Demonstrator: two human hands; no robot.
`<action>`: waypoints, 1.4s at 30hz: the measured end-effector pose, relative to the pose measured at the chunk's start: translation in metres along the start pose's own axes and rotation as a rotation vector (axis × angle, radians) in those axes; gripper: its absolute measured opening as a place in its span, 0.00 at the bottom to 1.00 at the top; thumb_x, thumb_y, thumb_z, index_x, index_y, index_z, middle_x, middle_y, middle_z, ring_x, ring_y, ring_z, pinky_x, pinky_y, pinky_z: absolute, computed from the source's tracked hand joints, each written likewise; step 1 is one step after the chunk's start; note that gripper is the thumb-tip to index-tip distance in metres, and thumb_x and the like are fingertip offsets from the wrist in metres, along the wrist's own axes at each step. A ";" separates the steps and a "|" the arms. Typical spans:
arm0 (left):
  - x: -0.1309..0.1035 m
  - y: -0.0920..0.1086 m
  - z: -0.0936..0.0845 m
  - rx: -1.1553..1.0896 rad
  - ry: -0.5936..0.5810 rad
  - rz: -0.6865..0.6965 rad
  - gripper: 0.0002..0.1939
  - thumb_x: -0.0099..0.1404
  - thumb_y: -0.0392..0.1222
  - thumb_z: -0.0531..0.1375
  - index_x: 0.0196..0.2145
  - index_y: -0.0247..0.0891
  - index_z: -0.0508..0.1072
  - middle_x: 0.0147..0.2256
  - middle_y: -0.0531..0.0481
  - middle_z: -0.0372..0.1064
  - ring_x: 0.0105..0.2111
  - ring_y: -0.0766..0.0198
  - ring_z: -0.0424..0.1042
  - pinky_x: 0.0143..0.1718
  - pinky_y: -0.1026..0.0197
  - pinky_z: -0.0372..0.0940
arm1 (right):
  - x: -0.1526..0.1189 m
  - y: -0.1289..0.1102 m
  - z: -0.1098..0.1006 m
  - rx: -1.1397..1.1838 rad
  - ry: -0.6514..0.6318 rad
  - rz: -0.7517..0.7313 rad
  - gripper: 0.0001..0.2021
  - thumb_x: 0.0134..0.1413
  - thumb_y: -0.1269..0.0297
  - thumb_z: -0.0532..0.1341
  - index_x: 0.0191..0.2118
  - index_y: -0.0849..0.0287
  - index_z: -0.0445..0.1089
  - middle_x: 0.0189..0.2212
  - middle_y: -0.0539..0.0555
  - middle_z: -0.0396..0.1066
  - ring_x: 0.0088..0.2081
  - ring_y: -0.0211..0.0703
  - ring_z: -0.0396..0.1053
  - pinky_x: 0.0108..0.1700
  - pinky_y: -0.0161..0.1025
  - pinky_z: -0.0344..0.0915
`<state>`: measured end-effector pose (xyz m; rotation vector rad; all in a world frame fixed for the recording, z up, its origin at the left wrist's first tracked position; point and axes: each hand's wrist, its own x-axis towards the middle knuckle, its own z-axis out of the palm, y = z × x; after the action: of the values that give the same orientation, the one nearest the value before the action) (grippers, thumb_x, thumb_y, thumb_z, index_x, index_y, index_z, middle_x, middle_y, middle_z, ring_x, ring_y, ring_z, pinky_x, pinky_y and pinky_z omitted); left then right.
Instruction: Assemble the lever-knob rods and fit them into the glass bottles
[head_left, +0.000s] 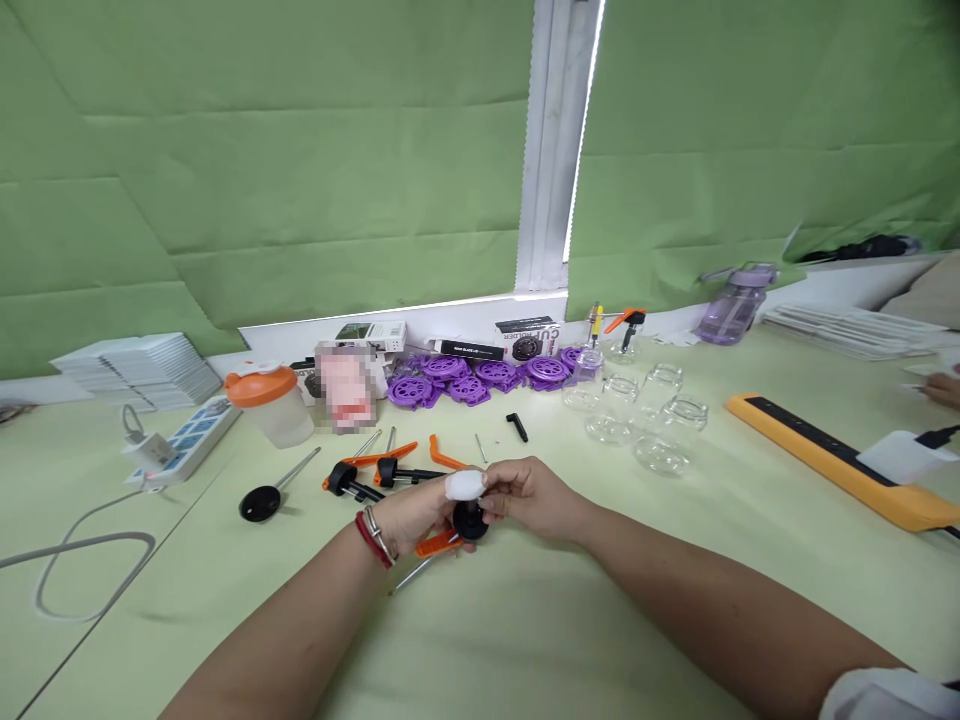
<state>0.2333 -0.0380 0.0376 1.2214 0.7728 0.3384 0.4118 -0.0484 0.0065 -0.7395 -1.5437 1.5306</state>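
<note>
Fingers of both hands come together over a black cap (pixel 470 522), the centre of the clock face used here. The left hand (pixel 424 510) curls around the cap from the left; a white wrap (pixel 465 486) covers one of its digits and hides the cap's far edge, and most of its other fingers are out of sight. The right hand (pixel 529 495) pinches the cap's near-side edge between thumb and fingers; whether a small piece also sits in that pinch, I cannot tell. An orange handle (pixel 439 544) sticks out toward eight o'clock, partly covered, with a metal rod (pixel 412 576) just beyond; whether they join is unclear.

At ten o'clock, two black-and-orange lids (pixel 343 478) lie partly behind the left hand, and farther out a pink item (pixel 345 388) is pixelated past recognition. Purple parts (pixel 469 388) overlap at twelve, their edges hard to separate. A black elbow piece (pixel 517 427) lies at one. Clear glass jars (pixel 661 440) stand at two, their outlines blending together. Toward three, another person's hand (pixel 942 388) is blurred and cut off by the frame, beyond an orange power strip (pixel 810 452).
</note>
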 end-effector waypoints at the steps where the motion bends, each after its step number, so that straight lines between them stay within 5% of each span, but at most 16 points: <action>1: -0.003 0.003 0.002 0.031 0.017 0.044 0.20 0.55 0.57 0.55 0.37 0.38 0.66 0.32 0.48 0.65 0.29 0.63 0.66 0.28 0.60 0.62 | 0.000 -0.001 0.000 0.008 0.006 -0.001 0.12 0.44 0.60 0.67 0.34 0.62 0.74 0.24 0.49 0.70 0.26 0.35 0.66 0.33 0.37 0.66; 6: -0.019 0.021 0.013 0.473 0.157 0.184 0.21 0.57 0.50 0.57 0.47 0.41 0.63 0.36 0.50 0.64 0.35 0.62 0.63 0.35 0.61 0.61 | 0.000 -0.001 -0.001 0.049 0.034 -0.054 0.14 0.41 0.62 0.69 0.37 0.61 0.75 0.33 0.54 0.72 0.32 0.38 0.69 0.37 0.39 0.67; 13: -0.024 0.015 0.018 1.138 0.489 0.275 0.47 0.46 0.58 0.63 0.59 0.40 0.51 0.49 0.39 0.61 0.45 0.47 0.64 0.43 0.49 0.61 | 0.002 0.004 -0.003 0.054 0.066 -0.078 0.12 0.43 0.64 0.68 0.38 0.58 0.75 0.34 0.52 0.71 0.34 0.39 0.70 0.42 0.40 0.67; 21: -0.020 0.009 0.013 1.413 0.654 0.364 0.49 0.43 0.61 0.63 0.59 0.38 0.53 0.49 0.37 0.59 0.48 0.43 0.61 0.47 0.45 0.59 | 0.006 0.021 -0.013 -0.060 0.106 0.026 0.13 0.44 0.65 0.66 0.39 0.60 0.72 0.36 0.54 0.71 0.33 0.39 0.70 0.39 0.40 0.66; 28: -0.044 0.034 -0.026 1.204 0.796 0.512 0.40 0.45 0.52 0.65 0.55 0.43 0.61 0.53 0.39 0.54 0.50 0.47 0.60 0.49 0.46 0.59 | 0.013 0.040 -0.025 -0.107 0.170 0.118 0.13 0.43 0.67 0.64 0.39 0.61 0.70 0.35 0.53 0.71 0.33 0.38 0.70 0.41 0.41 0.67; 33: -0.076 0.049 -0.079 0.465 0.999 0.609 0.24 0.50 0.50 0.62 0.43 0.37 0.69 0.41 0.45 0.65 0.43 0.55 0.65 0.41 0.55 0.62 | 0.013 0.036 -0.027 -0.106 0.170 0.134 0.12 0.44 0.67 0.63 0.39 0.60 0.71 0.35 0.53 0.71 0.33 0.38 0.70 0.41 0.40 0.67; 36: -0.088 0.034 -0.106 0.168 1.041 0.754 0.20 0.49 0.47 0.62 0.39 0.37 0.69 0.38 0.48 0.65 0.37 0.61 0.65 0.34 0.61 0.62 | 0.013 0.033 -0.027 -0.115 0.176 0.137 0.12 0.44 0.67 0.63 0.39 0.60 0.71 0.34 0.52 0.71 0.34 0.38 0.70 0.41 0.40 0.67; 39: -0.092 0.007 -0.122 0.244 1.287 0.779 0.21 0.44 0.43 0.66 0.37 0.37 0.69 0.37 0.50 0.64 0.36 0.63 0.64 0.35 0.62 0.62 | 0.013 0.032 -0.029 -0.149 0.179 0.128 0.12 0.45 0.66 0.63 0.39 0.60 0.71 0.33 0.52 0.71 0.33 0.38 0.70 0.40 0.39 0.67; 42: -0.089 -0.016 -0.128 0.322 1.391 0.689 0.23 0.43 0.45 0.67 0.38 0.36 0.68 0.35 0.50 0.63 0.33 0.65 0.64 0.35 0.62 0.62 | 0.015 0.034 -0.035 -0.204 0.223 0.099 0.11 0.46 0.64 0.62 0.39 0.61 0.71 0.32 0.52 0.71 0.32 0.38 0.70 0.39 0.39 0.67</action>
<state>0.0790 -0.0075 0.0363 1.4480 1.5855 1.7991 0.4294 -0.0146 -0.0273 -1.0794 -1.5268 1.3214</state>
